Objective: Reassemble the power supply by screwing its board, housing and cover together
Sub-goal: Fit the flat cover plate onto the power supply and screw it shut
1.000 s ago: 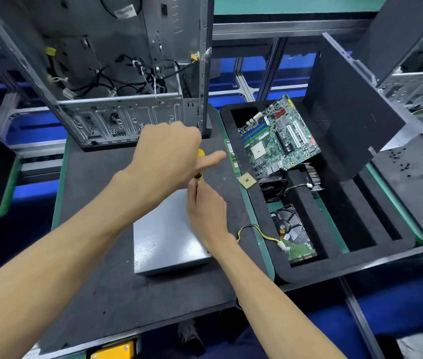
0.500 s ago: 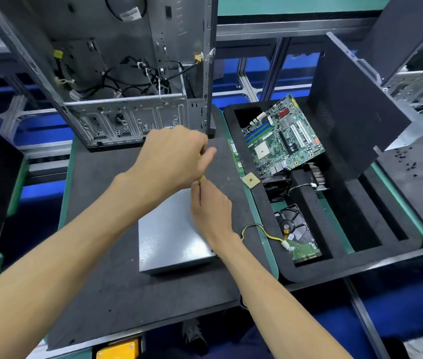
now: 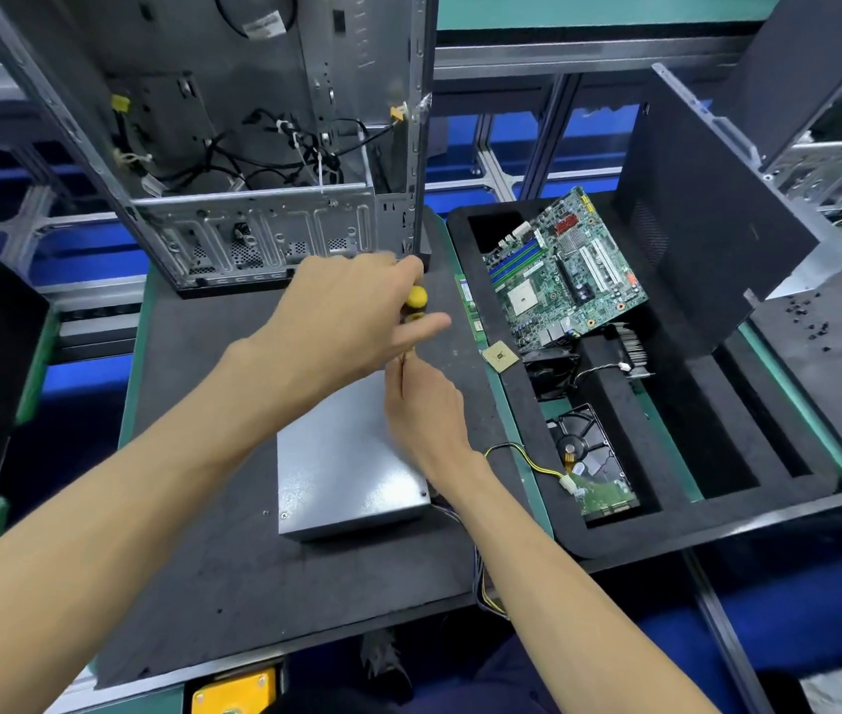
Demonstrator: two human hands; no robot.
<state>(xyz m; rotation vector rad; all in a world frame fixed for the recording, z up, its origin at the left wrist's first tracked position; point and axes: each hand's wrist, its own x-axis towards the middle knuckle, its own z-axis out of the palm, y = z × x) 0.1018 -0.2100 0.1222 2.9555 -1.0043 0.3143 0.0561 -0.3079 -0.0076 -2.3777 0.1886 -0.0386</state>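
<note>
The grey metal power supply point(image 3: 341, 461) lies flat on the dark mat, cover side up. My left hand point(image 3: 341, 322) grips the yellow and black handle of a screwdriver point(image 3: 415, 301), held upright over the far right corner of the box. Just below it, my right hand point(image 3: 424, 409) pinches the screwdriver's thin shaft near the tip, above that corner. The tip and any screw under it are hidden by my fingers. Yellow and black wires point(image 3: 522, 456) run out from the box's right side.
An open computer case point(image 3: 254, 146) stands at the back of the mat. To the right, a black foam tray point(image 3: 718, 456) holds a motherboard point(image 3: 563, 270), a fan, a hard drive point(image 3: 594, 466) and a leaning dark side panel point(image 3: 707, 208). A small CPU chip point(image 3: 500, 356) lies by the tray's edge.
My left hand has turned on the screwdriver handle, so more of the yellow handle shows and the thumb points right again. My right hand stays on the shaft. The power supply has not moved.
</note>
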